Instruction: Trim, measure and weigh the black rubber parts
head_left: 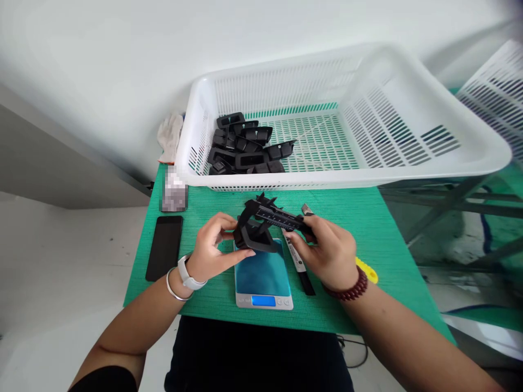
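Observation:
A black plastic part, hollow with a raised rim, is gripped by my left hand over a digital scale. In my right hand is a black caliper, its fingers closed round the end of the beam. The caliper's jaws reach down at the part, one by its left wall and one over its hollow. Whether both jaws touch it I cannot tell. Under the hands the scale lies flat with its display lit blue. A black-and-white marker lies right of the scale, partly beneath my right hand.
A large white plastic basket stands at the back, with several similar black parts in its left end. On the left are a phone, a blurred packet and a work glove. A yellow-handled tool lies by my right wrist.

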Motion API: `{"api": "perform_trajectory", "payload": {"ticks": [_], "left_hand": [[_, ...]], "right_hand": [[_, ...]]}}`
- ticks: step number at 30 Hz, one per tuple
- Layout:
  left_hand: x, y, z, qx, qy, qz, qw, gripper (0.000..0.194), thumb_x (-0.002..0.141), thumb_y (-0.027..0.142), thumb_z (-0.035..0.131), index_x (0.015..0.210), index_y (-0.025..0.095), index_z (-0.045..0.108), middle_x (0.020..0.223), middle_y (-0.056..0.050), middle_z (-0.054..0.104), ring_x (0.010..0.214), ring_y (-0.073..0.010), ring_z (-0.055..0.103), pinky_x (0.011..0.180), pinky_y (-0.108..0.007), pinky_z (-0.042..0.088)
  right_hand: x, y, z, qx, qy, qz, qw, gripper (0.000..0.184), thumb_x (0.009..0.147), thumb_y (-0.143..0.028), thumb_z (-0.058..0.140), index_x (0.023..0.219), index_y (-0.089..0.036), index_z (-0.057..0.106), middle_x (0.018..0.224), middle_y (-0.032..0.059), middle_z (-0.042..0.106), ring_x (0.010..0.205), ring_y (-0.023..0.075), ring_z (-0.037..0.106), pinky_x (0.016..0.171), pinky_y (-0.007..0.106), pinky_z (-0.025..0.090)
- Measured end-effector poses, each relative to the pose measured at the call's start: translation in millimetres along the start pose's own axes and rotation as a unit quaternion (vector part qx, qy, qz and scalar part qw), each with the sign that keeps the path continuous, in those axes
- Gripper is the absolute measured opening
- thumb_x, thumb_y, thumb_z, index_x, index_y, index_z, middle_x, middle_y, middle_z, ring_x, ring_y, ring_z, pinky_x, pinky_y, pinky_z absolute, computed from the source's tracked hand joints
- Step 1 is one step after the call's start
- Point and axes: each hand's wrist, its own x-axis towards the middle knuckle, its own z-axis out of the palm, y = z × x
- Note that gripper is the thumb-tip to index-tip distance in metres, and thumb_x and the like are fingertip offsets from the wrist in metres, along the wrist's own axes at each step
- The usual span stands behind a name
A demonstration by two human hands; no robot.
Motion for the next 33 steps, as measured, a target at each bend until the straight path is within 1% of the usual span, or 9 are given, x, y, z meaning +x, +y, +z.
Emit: {"api": "perform_trajectory", "payload": {"ticks": [5,8,15,20,24,26,29,31,33], "left_hand": [[-1,1,2.4,-0.016,-0.004,0.017,1.000,0.040,0.062,0.017,0.084,0.086,0.018,0.053,0.090,-0.001,0.054,0.078,-0.0114,0.058,0.063,-0.023,0.056],[-2,0,3.6,-0.028,-0.010,0.004,1.000,0.039,0.062,0.018,0.084,0.084,0.019,0.052,0.089,0.000,0.052,0.077,-0.0109,0.056,0.061,-0.022,0.055],[-1,-1,3.8,-0.025,-0.014,0.000,1.000,0.039,0.063,0.019,0.083,0.087,0.019,0.053,0.089,-0.001,0.052,0.077,-0.0114,0.056,0.060,-0.022,0.054],[-1,-3,-1.2,0.023,-0.006,0.052,0.998,0.045,0.065,0.018,0.081,0.104,0.021,0.058,0.093,-0.004,0.056,0.081,-0.0145,0.058,0.063,-0.025,0.055],[0,-3,-6.0,0.026,-0.002,0.060,0.998,0.052,0.070,0.015,0.077,0.118,0.023,0.059,0.101,-0.006,0.059,0.090,-0.0170,0.060,0.071,-0.027,0.056],[0,-4,-7.1,0.010,0.005,0.052,0.999,0.051,0.074,0.016,0.075,0.121,0.024,0.059,0.106,-0.007,0.061,0.096,-0.0181,0.061,0.076,-0.028,0.056],[1,-7,-7.6,-0.046,0.019,0.039,0.998,0.049,0.079,0.020,0.071,0.125,0.026,0.056,0.112,-0.008,0.063,0.097,-0.0181,0.065,0.077,-0.027,0.057],[1,-10,-7.8,-0.082,0.025,0.034,0.996,0.050,0.081,0.020,0.069,0.128,0.028,0.054,0.111,-0.007,0.066,0.095,-0.0168,0.067,0.077,-0.026,0.057],[0,-13,-8.2,-0.105,0.034,0.023,0.994,0.050,0.083,0.020,0.068,0.129,0.029,0.052,0.112,-0.006,0.067,0.095,-0.0158,0.069,0.079,-0.026,0.058]], "right_hand": [[-2,1,-1,-0.021,0.015,0.005,1.000,0.027,0.089,-0.041,0.060,0.074,-0.019,0.058,0.052,-0.0021,0.057,0.045,0.0101,0.051,0.046,0.023,0.036],[-1,0,-4,-0.019,0.033,0.003,0.999,0.031,0.087,-0.042,0.063,0.067,-0.019,0.057,0.050,-0.0021,0.058,0.044,0.0095,0.051,0.046,0.023,0.035],[2,-1,-5,-0.013,0.039,-0.004,0.999,0.033,0.084,-0.041,0.066,0.064,-0.019,0.053,0.048,-0.0026,0.055,0.042,0.0092,0.049,0.044,0.023,0.034],[2,9,-3,-0.009,0.065,-0.010,0.998,0.027,0.084,-0.042,0.066,0.074,-0.019,0.057,0.049,-0.0035,0.052,0.044,0.0105,0.049,0.044,0.023,0.034],[5,22,-9,-0.013,0.096,0.006,0.995,0.030,0.090,-0.047,0.055,0.082,-0.018,0.058,0.055,-0.0012,0.055,0.046,0.0115,0.049,0.044,0.024,0.034],[7,27,-17,0.000,0.067,0.006,0.998,0.030,0.091,-0.047,0.053,0.084,-0.018,0.059,0.057,-0.0007,0.057,0.047,0.0115,0.050,0.044,0.024,0.034],[6,34,-33,0.023,-0.021,-0.004,1.000,0.029,0.092,-0.045,0.053,0.087,-0.018,0.062,0.060,0.0003,0.059,0.048,0.0114,0.052,0.047,0.024,0.037],[-2,40,-43,0.019,-0.081,-0.015,0.996,0.031,0.093,-0.045,0.052,0.088,-0.017,0.064,0.063,0.0015,0.062,0.050,0.0118,0.055,0.049,0.024,0.039],[-16,47,-51,-0.011,-0.115,-0.012,0.993,0.034,0.092,-0.046,0.052,0.090,-0.016,0.066,0.067,0.0033,0.066,0.054,0.0134,0.059,0.051,0.025,0.041]]}}
